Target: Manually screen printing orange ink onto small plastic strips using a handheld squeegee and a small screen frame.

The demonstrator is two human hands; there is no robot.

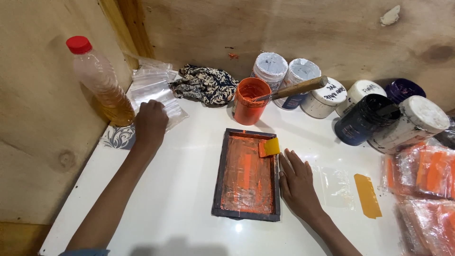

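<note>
On the white table [170, 189], at the centre, lies a dark wooden printing frame [247, 174] whose screen is smeared with orange ink, a small yellow squeegee [269, 147] resting on its upper right corner. The right hand [296, 185] lies flat with fingers spread, palm down, pressed against the frame's right rail at about 3 o'clock from it; it holds nothing. The left hand [150, 124] reaches out to 10 o'clock from the frame and rests, fingers curled down, on a stack of clear plastic bags [154, 90]; whether it has pinched one I cannot tell.

Risks, as I judge them: the wet orange ink is the main one. The right fingers touch the rail, and a slip inward would smear them, then mark any clean bag. The squeegee sits half off the frame edge and could tip onto the table. At 12 o'clock an open orange paint jar [250, 100] carries a wooden stick [296, 88] that overhangs it; a brush from a forearm could topple it. At 10 o'clock a bottle of amber liquid [100, 80] with a red cap leans by the wall, close to the left hand, and a tug on the bags could knock it.

Open room lies at 6 to 8 o'clock, bare table down to the near edge. To 3 o'clock a clear sheet [336, 187] and a yellow strip [368, 196] lie before printed packets [422, 189]; capped jars [365, 111] crowd 1 to 2 o'clock.
</note>
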